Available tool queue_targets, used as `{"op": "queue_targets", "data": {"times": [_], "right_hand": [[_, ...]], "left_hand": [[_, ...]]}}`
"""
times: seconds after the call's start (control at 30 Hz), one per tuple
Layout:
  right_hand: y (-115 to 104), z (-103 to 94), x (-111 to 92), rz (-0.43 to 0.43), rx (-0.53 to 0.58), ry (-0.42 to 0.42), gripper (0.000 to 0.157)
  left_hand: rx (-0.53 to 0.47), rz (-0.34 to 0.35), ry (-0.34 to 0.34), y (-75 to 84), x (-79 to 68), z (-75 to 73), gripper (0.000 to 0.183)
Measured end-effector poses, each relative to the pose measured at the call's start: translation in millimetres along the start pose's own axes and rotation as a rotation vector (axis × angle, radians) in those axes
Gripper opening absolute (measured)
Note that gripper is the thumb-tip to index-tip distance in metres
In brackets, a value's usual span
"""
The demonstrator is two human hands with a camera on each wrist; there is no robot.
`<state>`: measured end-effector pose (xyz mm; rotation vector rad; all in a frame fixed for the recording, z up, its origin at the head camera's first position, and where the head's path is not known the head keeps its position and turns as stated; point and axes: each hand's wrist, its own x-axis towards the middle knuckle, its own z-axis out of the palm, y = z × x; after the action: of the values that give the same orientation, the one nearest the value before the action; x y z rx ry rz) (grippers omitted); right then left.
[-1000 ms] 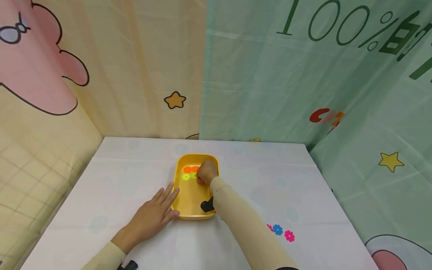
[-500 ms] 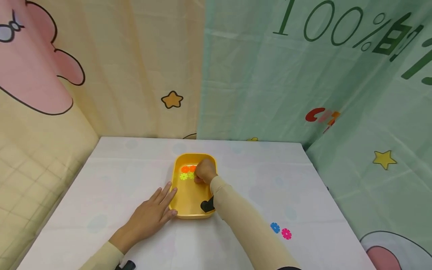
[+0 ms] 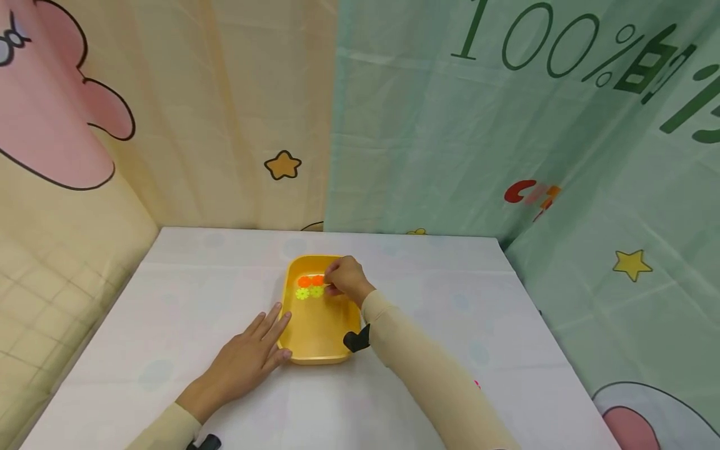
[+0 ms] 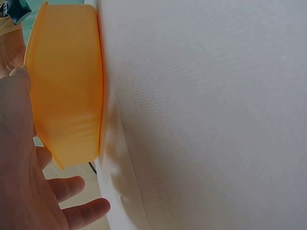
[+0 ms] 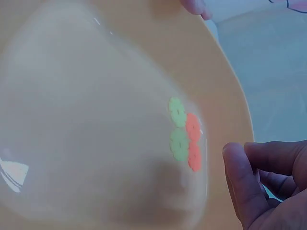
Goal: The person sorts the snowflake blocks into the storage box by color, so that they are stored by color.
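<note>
A yellow tray stands on the white-covered table. My left hand, fingers straight and spread, rests against the tray's left side; the left wrist view shows its thumb at the rim. Inside, near the far end, lie two orange flower-shaped pieces and two yellow-green flower-shaped pieces, set in two adjoining rows. Over the tray's far right part hovers my right hand, beside these pieces. In the right wrist view its thumb and forefinger are bent with tips close together, and no piece shows between them.
A sliver of a pink piece shows beside my right sleeve, which covers that part of the table. Printed curtains hang behind and along both sides of the table.
My right hand has lifted slightly and drawn back to the right from the flower-shaped pieces. The left hand stays at the tray. My right sleeve now hides the blue piece and most of the pink one.
</note>
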<state>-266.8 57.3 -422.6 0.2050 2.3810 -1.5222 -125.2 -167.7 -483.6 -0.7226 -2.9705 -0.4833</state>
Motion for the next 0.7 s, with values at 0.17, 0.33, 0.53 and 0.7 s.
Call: {"op": "queue_targets", "data": {"times": [0.17,0.33,0.53,0.7], "right_hand": [[1.3,-16.3,-4.7,-0.057,0.078,-0.029,0.005],[0.7,-32.1,-8.3,-0.034,0.078,-0.016,0.007],[16.9,-55.9,-9.0,0.014,0.098,0.003,0.005],[33.0,-79.9,-12.7,0.041,0.116,0.03,0.008]], "left_hand": [[0.001,0.004,-0.001,0.3,-0.2,-0.8,0.073],[0.0,-0.004,-0.002,-0.7,0.4,0.2,0.074],[-0.006,-0.017,-0.006,-1.5,-0.2,3.0,0.074],[-0.01,-0.017,-0.003,-1.1,0.3,2.6,0.074]]}}
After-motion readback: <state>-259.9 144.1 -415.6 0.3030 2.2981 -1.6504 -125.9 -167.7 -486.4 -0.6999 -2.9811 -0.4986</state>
